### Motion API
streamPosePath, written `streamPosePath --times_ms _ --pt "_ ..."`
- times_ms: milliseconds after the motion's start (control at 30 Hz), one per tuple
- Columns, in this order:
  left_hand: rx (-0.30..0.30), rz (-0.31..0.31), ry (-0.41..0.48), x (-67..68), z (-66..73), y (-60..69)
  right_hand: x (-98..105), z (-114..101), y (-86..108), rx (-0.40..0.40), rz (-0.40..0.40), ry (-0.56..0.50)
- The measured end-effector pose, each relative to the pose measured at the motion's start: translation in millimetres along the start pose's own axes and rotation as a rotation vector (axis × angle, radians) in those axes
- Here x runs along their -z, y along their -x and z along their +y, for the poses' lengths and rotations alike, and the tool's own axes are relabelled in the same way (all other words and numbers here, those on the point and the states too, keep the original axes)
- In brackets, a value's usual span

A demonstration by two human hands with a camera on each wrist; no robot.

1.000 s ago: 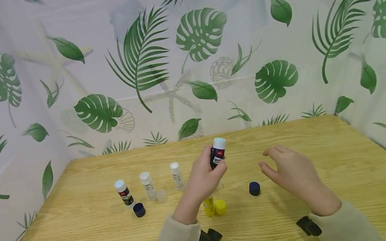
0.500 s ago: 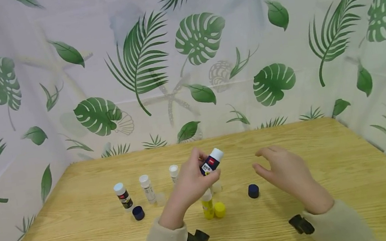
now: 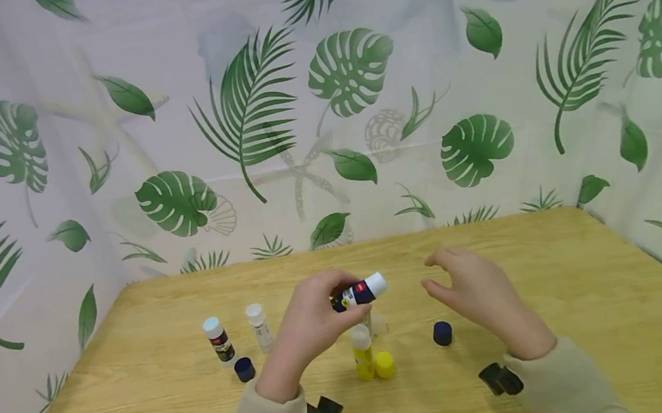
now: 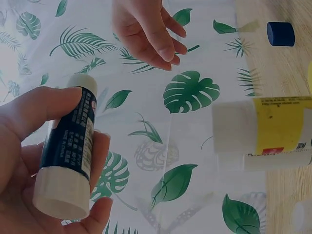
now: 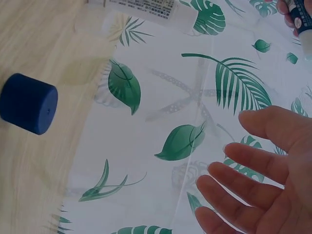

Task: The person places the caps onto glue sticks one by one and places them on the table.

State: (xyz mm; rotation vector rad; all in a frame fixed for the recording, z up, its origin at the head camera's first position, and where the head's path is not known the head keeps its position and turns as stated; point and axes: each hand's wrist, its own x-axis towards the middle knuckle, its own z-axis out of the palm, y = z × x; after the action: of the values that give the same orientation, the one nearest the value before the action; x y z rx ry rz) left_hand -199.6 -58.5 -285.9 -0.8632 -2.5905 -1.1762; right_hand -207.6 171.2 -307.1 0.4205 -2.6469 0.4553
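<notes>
My left hand (image 3: 308,321) grips a dark blue glue stick (image 3: 356,293) above the table, tilted nearly sideways with its white end pointing right. In the left wrist view the thumb and fingers wrap round the stick's navy label (image 4: 70,134). Raised to the right of it, my right hand (image 3: 484,294) holds nothing, its fingers apart and slightly bent, as the right wrist view also shows (image 5: 253,175). A navy cap (image 3: 442,333) lies on the table between the hands. Below the held stick stands a yellow glue stick (image 3: 363,354) with a yellow cap (image 3: 385,365) beside it.
On the left of the wooden table (image 3: 112,403) stand a black-labelled stick (image 3: 220,342) and a white stick (image 3: 260,327), with another navy cap (image 3: 244,369) near them. A clear cap (image 3: 379,324) lies behind the yellow stick. A leaf-patterned cloth (image 3: 287,114) hangs behind.
The glue stick in my left hand has tipped from near upright to nearly horizontal, as that hand moved left and down. My right hand has shifted a little left, still empty.
</notes>
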Motion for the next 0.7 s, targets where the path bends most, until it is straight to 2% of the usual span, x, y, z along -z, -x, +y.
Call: streamPosePath --times_ms 200,500,700 --pt "-0.012 0.016 -0.045 2.6 1.4 1.3 -3 1 -2.1 0.002 -0.050 -0.011" --pt "-0.004 0.013 -0.087 4.8 -1.1 3.9 -18 4 -2.9 0.022 -0.176 -0.010" --pt "0.041 0.019 -0.131 2.1 -1.4 3.2 -26 8 -1.3 0.027 -0.294 0.029"
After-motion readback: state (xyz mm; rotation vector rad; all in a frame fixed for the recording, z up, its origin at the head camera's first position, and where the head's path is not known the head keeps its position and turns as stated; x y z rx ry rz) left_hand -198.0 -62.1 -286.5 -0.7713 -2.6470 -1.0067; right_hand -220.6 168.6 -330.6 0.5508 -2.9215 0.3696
